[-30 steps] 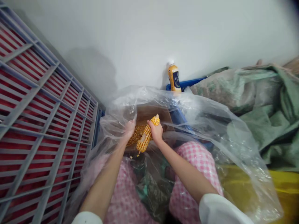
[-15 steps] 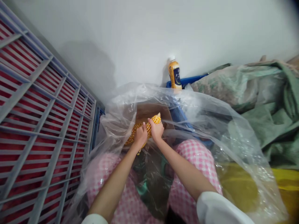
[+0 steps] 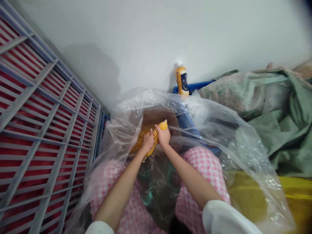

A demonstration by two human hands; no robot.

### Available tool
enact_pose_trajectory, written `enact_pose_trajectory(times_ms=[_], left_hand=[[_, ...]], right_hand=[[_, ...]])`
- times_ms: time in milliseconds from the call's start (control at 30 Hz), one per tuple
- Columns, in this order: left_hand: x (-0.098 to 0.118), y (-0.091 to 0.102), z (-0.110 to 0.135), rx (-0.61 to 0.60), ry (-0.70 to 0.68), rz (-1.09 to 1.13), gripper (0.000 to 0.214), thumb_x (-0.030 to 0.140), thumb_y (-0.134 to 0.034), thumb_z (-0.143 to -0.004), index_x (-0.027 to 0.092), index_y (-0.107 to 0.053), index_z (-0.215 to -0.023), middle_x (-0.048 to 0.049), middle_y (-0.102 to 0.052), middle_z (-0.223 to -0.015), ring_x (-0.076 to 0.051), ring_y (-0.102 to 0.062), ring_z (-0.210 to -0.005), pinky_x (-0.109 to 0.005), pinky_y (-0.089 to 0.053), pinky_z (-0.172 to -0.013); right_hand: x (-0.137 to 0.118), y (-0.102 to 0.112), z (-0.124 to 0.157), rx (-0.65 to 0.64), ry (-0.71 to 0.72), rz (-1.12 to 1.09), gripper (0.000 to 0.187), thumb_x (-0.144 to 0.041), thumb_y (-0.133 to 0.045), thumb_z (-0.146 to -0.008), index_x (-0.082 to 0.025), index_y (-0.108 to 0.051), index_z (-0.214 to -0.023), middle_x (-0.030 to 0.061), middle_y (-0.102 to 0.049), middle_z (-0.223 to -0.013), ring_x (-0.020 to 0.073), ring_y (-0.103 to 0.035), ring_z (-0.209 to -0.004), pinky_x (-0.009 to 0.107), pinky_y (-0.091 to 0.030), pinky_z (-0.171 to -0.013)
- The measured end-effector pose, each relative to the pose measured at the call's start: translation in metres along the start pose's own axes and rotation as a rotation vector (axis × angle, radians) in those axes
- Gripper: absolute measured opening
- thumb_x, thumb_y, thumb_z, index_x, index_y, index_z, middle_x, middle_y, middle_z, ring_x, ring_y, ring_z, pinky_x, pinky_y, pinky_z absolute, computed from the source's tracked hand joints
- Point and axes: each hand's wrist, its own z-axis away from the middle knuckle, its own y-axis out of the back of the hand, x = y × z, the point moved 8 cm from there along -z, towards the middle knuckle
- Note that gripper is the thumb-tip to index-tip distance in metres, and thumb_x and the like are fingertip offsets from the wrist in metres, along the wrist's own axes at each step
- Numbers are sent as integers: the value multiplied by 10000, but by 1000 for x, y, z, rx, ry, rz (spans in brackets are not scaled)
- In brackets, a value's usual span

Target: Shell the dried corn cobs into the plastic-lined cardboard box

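An ear of yellow corn (image 3: pixel 156 138) slants between my two hands, its pale tip up and to the right. My right hand (image 3: pixel 164 136) is closed round its upper part, thumb on top. Fingers curled and thumb up, my left hand (image 3: pixel 148 142) presses against its lower left side; whether a second ear is inside that fist is hidden. Below the hands is a cardboard box (image 3: pixel 159 116) lined by a clear plastic bag (image 3: pixel 122 113). Yellow corn kernels (image 3: pixel 140 139) lie in it, left of my left hand.
A lilac-grey slatted crate (image 3: pixel 46 107) with red behind its slats stands at the left. Behind the bag, an orange bottle (image 3: pixel 181 79) stands by a blue bin (image 3: pixel 201 85) against the white wall. Green sacking (image 3: pixel 290 130) and yellow material (image 3: pixel 292 191) lie at the right.
My left hand has shifted slightly against the corn, and more of the ear's lower end shows beneath it. My right hand keeps its hold. The view has shifted slightly.
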Motion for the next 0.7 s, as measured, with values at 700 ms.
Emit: enact_pose_trajectory(times_ms=[700], left_hand=[[-5, -8, 18, -18, 38, 239, 731, 537, -50, -913, 157, -674, -919, -75, -686, -720, -214, -633, -711, -299, -457, -598]], right_hand=[[-62, 25, 28, -32, 315, -126, 332, -457, -636, -624, -231, -394, -642, -63, -457, -590, 124, -398, -561, 249, -338, -583]])
